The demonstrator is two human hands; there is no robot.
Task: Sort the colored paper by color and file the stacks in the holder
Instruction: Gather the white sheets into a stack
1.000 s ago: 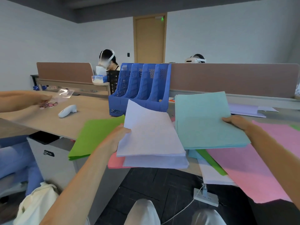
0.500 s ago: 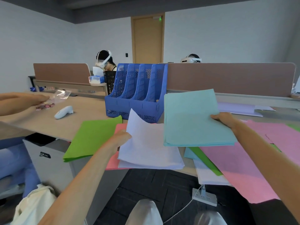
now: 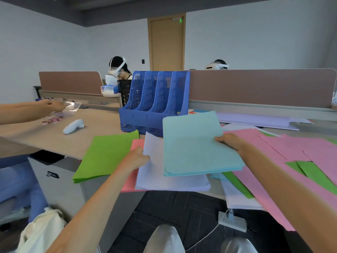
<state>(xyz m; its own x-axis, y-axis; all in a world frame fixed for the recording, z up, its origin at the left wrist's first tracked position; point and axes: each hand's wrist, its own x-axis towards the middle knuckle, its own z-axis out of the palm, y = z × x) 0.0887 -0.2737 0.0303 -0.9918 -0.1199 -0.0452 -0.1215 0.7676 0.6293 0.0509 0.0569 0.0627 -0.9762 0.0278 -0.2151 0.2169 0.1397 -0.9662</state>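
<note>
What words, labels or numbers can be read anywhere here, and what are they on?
No text here can be read.
Drawer cabinet label: too blurred to read.
Tissue box: print too blurred to read.
Sign above the door: only a green light, no legible letters.
Light blue paper stack, pale lavender paper stack, blue file holder: no writing shows.

Pale grey walls (image 3: 255, 42) met a dark ceiling (image 3: 127, 8). At the back a light wooden door (image 3: 166, 46) stood closed, a small green lamp (image 3: 180, 20) lit on its frame. Brown partition screens (image 3: 259, 88) ran behind the wood-topped desk (image 3: 54, 139). A grey drawer cabinet (image 3: 60, 189) sat beneath it. Dark carpet tiles (image 3: 164, 207) covered the floor, where a white power strip (image 3: 232, 221) lay.
</note>
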